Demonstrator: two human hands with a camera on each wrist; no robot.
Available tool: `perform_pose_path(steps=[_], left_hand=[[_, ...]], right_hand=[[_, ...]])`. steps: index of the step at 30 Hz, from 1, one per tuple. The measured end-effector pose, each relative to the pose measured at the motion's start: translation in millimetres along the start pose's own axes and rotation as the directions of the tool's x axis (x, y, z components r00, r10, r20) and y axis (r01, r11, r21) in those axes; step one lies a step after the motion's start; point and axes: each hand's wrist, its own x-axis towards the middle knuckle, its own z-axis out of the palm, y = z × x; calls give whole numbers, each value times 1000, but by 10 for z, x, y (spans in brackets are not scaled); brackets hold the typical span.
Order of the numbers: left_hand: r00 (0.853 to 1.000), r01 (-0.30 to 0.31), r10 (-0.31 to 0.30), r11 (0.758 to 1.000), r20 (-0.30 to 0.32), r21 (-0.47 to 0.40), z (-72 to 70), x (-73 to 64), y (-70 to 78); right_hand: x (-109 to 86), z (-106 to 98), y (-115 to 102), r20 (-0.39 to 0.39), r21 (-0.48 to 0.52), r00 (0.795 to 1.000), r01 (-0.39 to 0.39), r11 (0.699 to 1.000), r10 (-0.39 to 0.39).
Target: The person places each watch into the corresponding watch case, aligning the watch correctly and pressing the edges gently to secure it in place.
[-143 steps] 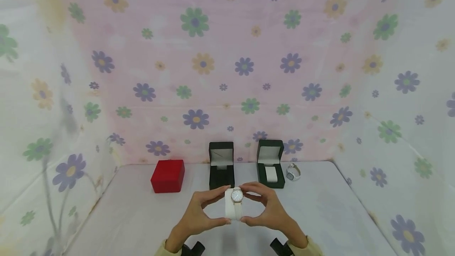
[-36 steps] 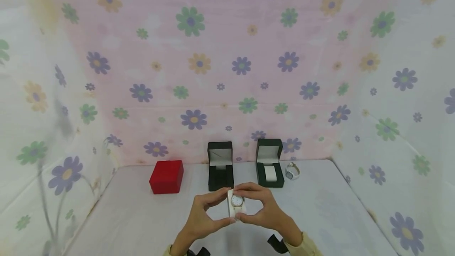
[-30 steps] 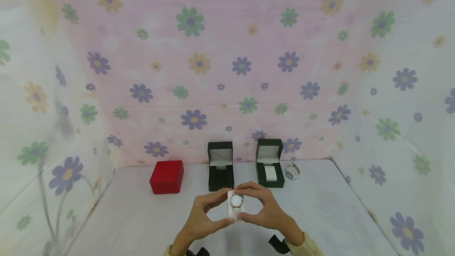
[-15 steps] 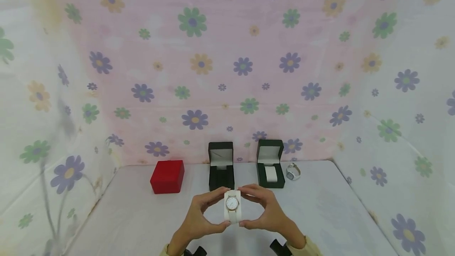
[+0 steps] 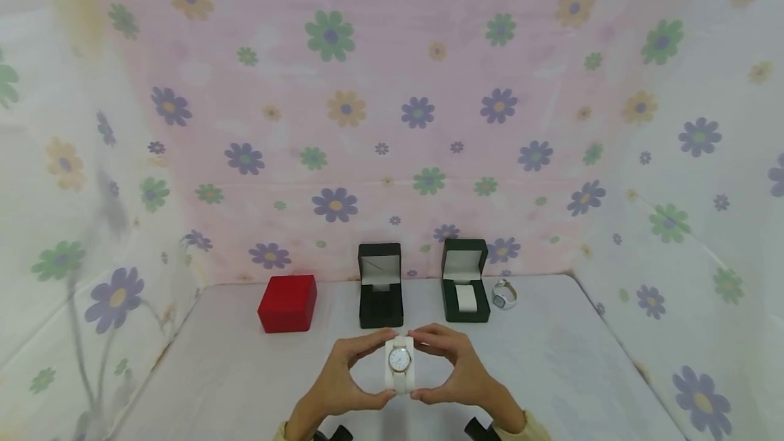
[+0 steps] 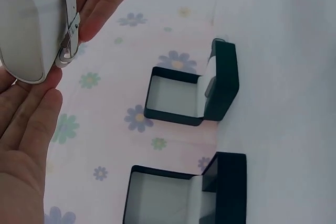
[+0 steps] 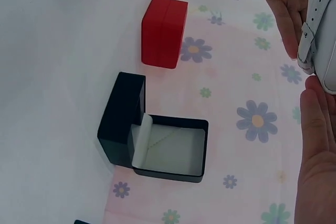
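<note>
A wristwatch (image 5: 400,359) with a round white dial and white strap lies round a white watch cushion (image 5: 388,378). My left hand (image 5: 340,378) holds the cushion's left side, thumb at the bottom corner and fingertips at the top. My right hand (image 5: 458,374) grips the right side in the same way. The dial faces the head camera, centred on the cushion. In the left wrist view, the strap's buckle and punched holes (image 6: 72,24) show beside the cushion's pale end (image 6: 21,35). The right wrist view also shows the buckled strap (image 7: 310,35).
Behind the hands, a closed red box (image 5: 288,303) stands at left. In the middle is an open dark watch box (image 5: 381,305) without a cushion. Right of it, an open green watch box (image 5: 450,301) holds a white cushion (image 5: 466,298). Another white watch (image 5: 504,295) lies beside it.
The watch, earlier skewed to the right on its cushion, now sits centred and straight. My right fingers moved from over the strap to the cushion's right edge. Both hands came slightly lower.
</note>
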Motion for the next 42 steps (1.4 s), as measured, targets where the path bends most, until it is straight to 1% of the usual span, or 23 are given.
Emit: perform_pose_path(steps=[4,8,11,16,19,23,25,28,30,33,35,38,42], left_hand=[[999,-12,12,1000,-39,7,17,-43,-45],[996,-63,62,998,-69,-8,36,-77,-108],[994,-79,77,997,-78,-23,47,-96,-136],[995,-35,33,999,-98,-18,77,-129,-123],[995,16,-16,1000,-102,3,84,-146,-102],[995,63,-55,995,-88,82,69,-163,-96],[995,70,-60,988,-77,135,58,-171,-110],[996,80,-69,977,-58,200,37,-183,-154],[995,90,-81,969,-50,229,21,-194,-196],[993,119,-112,962,-40,248,-7,-206,-263],[988,156,-152,956,-35,250,-26,-211,-304],[980,199,-197,946,-32,258,-61,-206,-364],[976,216,-219,933,-23,289,-131,-153,-457]], right_hand=[[-10,15,45,-1,-20,1000,-4,1000,4],[-31,21,94,-15,-83,1000,2,997,-4],[-47,18,118,-12,-114,1000,1,994,-2],[-79,1,132,-6,-110,999,-37,993,36],[-97,-5,119,-11,-115,998,-66,991,65],[-131,5,113,-14,-135,995,-104,985,103],[-156,15,120,-18,-153,992,-127,980,126],[-192,37,141,-27,-184,986,-168,968,166],[-215,58,164,-33,-203,977,-215,955,213],[-236,87,213,-43,-223,959,-283,933,281],[-239,103,254,-49,-234,949,-314,920,312],[-207,113,315,-57,-250,948,-318,914,314],[-129,102,419,-67,-281,954,-298,912,291]])
